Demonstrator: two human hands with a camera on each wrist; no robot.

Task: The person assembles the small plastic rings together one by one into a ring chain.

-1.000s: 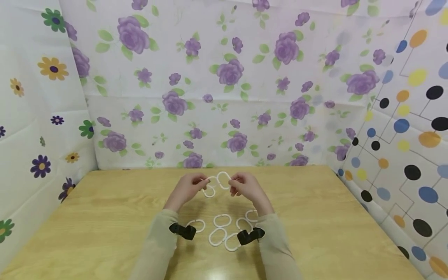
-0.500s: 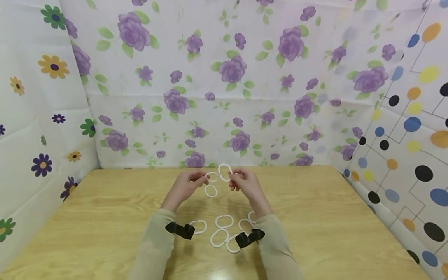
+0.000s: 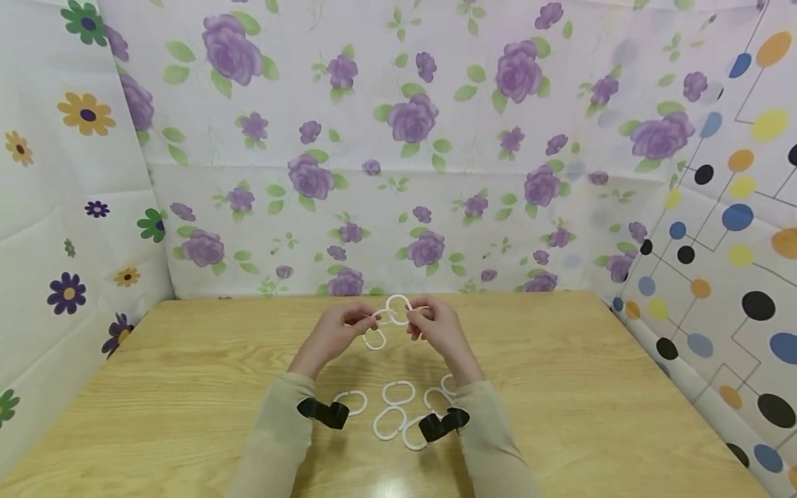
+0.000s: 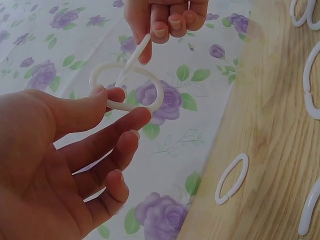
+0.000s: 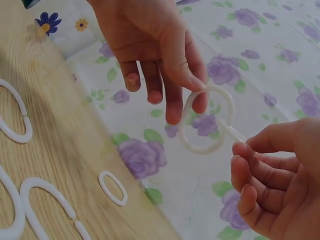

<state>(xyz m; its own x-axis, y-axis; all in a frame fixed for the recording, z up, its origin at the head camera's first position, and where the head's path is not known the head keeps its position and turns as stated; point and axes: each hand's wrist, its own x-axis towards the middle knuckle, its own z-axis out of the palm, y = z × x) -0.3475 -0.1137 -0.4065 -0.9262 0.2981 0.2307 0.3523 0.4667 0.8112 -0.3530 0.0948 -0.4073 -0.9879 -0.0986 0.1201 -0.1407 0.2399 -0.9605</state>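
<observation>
My left hand (image 3: 333,335) pinches a white oval plastic chain link (image 5: 231,102) between thumb and fingertips, above the far part of the table. A second white link (image 3: 399,297) is pinched by my right hand (image 3: 443,335), level with the left. The two held links cross: in the left wrist view, the right-hand link (image 4: 133,59), seen nearly edge-on, reaches into the left-hand link's loop. Whether it is hooked through is hard to tell. Below the hands, a loose link (image 3: 375,339) lies on the table.
Several more white links lie on the wooden table (image 3: 205,387) between the forearms, among them one link (image 3: 398,393) near the middle and another link (image 3: 352,402) by the left wrist. Some have a visible small gap. A flowered cloth (image 3: 373,228) hangs behind the table.
The held links drew slightly apart half a second ago, and now they overlap. My left hand has moved a little right, towards my right hand. The links on the table have stayed put.
</observation>
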